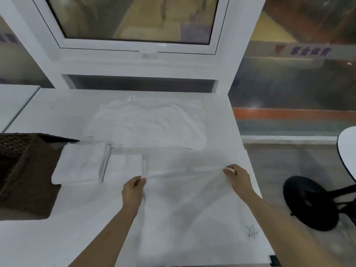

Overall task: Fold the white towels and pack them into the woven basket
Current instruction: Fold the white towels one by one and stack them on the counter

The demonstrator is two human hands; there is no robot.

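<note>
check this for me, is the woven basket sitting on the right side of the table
No, the woven basket sits at the table's left edge, beside two folded towels, while both hands pinch a spread towel further right.

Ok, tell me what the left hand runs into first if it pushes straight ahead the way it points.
Probably the smaller folded towel, just beyond the left hand, which pinches the spread towel. Depth is unclear.

Head camera looks down, close over table [57, 116].
</note>
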